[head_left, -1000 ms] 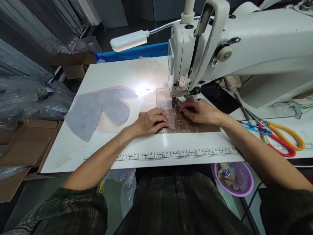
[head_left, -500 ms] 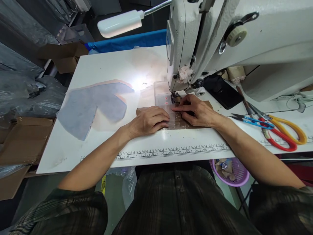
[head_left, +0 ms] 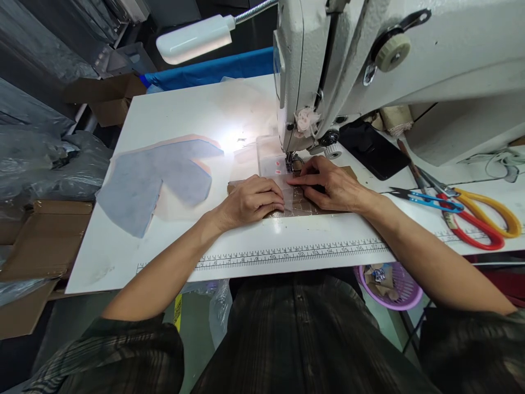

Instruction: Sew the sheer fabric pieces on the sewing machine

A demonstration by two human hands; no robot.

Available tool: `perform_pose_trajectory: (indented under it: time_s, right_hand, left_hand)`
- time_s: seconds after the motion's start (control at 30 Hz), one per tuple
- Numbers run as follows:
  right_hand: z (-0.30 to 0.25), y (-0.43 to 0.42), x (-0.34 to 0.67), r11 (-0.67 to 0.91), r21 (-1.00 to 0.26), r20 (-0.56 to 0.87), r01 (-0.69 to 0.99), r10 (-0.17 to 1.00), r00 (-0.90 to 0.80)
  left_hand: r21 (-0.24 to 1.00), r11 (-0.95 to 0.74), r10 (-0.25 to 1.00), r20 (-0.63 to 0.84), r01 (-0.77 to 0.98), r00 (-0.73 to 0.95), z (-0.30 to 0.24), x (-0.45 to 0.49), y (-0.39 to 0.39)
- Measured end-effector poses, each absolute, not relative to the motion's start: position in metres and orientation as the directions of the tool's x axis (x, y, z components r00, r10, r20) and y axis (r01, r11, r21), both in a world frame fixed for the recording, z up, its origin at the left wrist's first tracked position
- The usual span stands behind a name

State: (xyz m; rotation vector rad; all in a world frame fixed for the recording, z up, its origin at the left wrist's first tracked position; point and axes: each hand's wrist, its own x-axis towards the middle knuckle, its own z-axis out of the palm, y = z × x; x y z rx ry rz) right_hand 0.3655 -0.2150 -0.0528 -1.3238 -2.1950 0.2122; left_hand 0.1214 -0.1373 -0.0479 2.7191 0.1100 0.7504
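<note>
Plainly touching creased, glossy brown sheeting (head_left: 301,207), six o'clock from metal presser foot (head_left: 290,160), with close-fingered left hand (head_left: 251,200) and right hand (head_left: 334,186); cannot tell if pinching.

Two hands (head_left: 256,200) (head_left: 330,186) are touching one brown piece (head_left: 305,204). Toward the table's (head_left: 164,120) left edge one grey sheet (head_left: 151,169) is lying; toward the right, one sewing machine (head_left: 353,82), one phone (head_left: 377,152), one snips (head_left: 438,202) and two scissor loops (head_left: 494,208) (head_left: 478,232). One lamp (head_left: 194,39) is showing over the back edge, one basket (head_left: 412,290) below the front.
</note>
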Motion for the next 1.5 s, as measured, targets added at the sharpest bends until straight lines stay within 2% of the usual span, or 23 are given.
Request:
perform_pose_trajectory:
  time_s: [0.2, 0.4, 0.6, 0.7, 0.83, 0.9, 1.17, 1.5]
  right_hand:
    - [-0.053, -0.215, 0.367, 0.516, -0.414, 0.386, 0.750, 0.845, -0.369]
    - [-0.056, -0.214, 0.367, 0.532, -0.404, 0.405, 0.744, 0.833, -0.377]
    - [-0.054, -0.214, 0.365, 0.610, -0.351, 0.459, 0.710, 0.773, -0.438]
    - [-0.053, -0.215, 0.364, 0.603, -0.330, 0.459, 0.726, 0.775, -0.435]
    - [-0.050, -0.217, 0.363, 0.586, -0.319, 0.433, 0.745, 0.789, -0.435]
    - [-0.050, -0.217, 0.363, 0.569, -0.307, 0.419, 0.763, 0.801, -0.429]
    - [-0.052, -0.217, 0.359, 0.474, -0.241, 0.368, 0.847, 0.852, -0.373]
    - [-0.051, -0.220, 0.359, 0.502, -0.301, 0.365, 0.811, 0.846, -0.388]
  left_hand:
    - [0.282, -0.959, 0.129, 0.528, -0.031, 0.839, -0.049, 0.121, -0.137]
    - [0.212, -0.977, 0.105, 0.474, 0.002, 0.874, -0.048, 0.118, -0.140]
    - [0.119, -0.991, -0.022, 0.285, -0.058, 0.958, -0.020, 0.119, -0.142]
    - [0.175, -0.979, -0.059, 0.234, -0.102, 0.970, -0.012, 0.123, -0.135]
    - [0.318, -0.941, -0.026, 0.264, -0.113, 0.964, -0.015, 0.126, -0.127]
    - [0.334, -0.935, -0.021, 0.283, -0.119, 0.959, -0.019, 0.125, -0.126]
    - [0.193, -0.978, -0.021, 0.271, -0.076, 0.962, -0.023, 0.120, -0.132]
    - [0.080, -0.996, 0.044, 0.226, 0.026, 0.973, -0.028, 0.124, -0.131]
